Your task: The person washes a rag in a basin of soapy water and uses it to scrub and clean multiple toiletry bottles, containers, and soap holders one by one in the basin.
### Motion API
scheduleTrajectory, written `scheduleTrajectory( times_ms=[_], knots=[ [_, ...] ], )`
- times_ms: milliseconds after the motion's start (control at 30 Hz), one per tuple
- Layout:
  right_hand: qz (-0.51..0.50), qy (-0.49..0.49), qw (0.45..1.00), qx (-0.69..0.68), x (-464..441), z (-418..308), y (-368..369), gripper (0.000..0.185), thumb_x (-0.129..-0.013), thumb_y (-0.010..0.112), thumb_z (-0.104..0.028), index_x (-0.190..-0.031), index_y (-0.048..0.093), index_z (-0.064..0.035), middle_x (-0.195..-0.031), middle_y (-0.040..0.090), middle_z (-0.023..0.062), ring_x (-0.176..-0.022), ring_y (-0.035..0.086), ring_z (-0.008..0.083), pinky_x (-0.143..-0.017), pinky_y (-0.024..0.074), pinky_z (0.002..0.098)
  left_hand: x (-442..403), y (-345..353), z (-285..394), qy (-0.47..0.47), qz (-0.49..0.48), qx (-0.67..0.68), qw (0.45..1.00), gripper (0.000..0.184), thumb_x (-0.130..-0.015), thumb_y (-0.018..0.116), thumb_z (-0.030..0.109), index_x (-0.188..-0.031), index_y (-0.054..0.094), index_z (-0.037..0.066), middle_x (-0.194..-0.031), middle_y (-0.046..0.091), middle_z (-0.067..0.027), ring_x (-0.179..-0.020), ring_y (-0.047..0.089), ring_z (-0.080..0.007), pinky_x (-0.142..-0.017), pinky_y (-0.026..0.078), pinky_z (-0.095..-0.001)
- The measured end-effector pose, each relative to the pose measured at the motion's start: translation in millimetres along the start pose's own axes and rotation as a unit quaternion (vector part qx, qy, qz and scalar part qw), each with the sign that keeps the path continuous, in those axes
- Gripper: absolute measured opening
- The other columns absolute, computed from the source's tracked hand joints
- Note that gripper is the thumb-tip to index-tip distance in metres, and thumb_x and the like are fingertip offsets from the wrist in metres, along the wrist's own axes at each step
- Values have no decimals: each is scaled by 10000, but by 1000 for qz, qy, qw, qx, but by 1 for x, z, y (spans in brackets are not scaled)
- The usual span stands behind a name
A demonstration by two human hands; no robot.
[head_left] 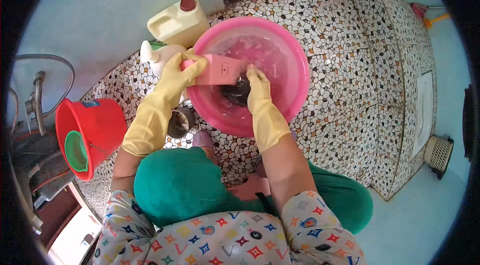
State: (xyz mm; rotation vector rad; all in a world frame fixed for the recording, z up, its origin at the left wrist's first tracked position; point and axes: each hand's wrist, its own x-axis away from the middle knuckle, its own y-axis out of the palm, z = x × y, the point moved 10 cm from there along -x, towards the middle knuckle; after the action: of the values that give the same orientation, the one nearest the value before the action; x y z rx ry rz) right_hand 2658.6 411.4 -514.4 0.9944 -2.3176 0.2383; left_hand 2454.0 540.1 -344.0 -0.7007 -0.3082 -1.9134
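My left hand (185, 72), in a yellow rubber glove, grips one end of a pink rectangular box (218, 69) with small dark print on its face. The box is held over a pink basin (303, 72) of sudsy water. At the box's other end is my right hand (257, 87), gloved the same way, its fingers curled together. What it holds, if anything, is blurred and hidden. A dark object (235, 92) shows in the water beneath the box, beside my right hand; I cannot make out its kind.
A cream jug (175, 22) with a brown cap and a white bottle (162, 55) stand left of the basin. A small dark pot (181, 122) sits near my foot. Further left are a red bucket (107, 120) with a green scoop (76, 151), and a wall tap (37, 100).
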Motion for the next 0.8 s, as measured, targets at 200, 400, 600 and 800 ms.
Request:
scheduleTrajectory(
  times_ms=[200,400,600,800],
  knots=[
    [-108,-229,961,-112,87,-109,93,302,-1064,535,-219,-1184,718,-11,-1157,729,117,-1046,683,237,-949,527,363,-7,6,-14,1,-25,26,999,374,-910,782,204,-1172,587,23,-1115,643,-74,-970,659,-164,-867,562,-324],
    [-6,-567,780,264,125,-156,104,295,-983,535,-174,-1195,695,-46,-1082,719,208,-1075,675,382,-957,516,423,-22,9,-36,37,-42,27,998,249,-901,763,135,-1058,607,19,-967,654,-60,-835,650,-125,-786,547,-276],
    [67,-367,833,407,21,-96,37,356,-1064,432,-344,-1237,715,-215,-1319,687,138,-1301,559,400,-1161,378,477,-20,13,-39,23,-61,37,997,291,-891,799,182,-1063,617,34,-1028,643,-46,-984,621,-142,-891,516,-292],
    [100,-103,922,360,-33,-34,-49,370,-1006,566,-250,-1265,678,-12,-1259,666,278,-1231,601,421,-1104,432,472,2,27,1,128,-152,-93,976,420,-842,797,74,-1225,628,34,-1525,502,-193,-1461,429,-270,-1142,411,-377]
  ],
)
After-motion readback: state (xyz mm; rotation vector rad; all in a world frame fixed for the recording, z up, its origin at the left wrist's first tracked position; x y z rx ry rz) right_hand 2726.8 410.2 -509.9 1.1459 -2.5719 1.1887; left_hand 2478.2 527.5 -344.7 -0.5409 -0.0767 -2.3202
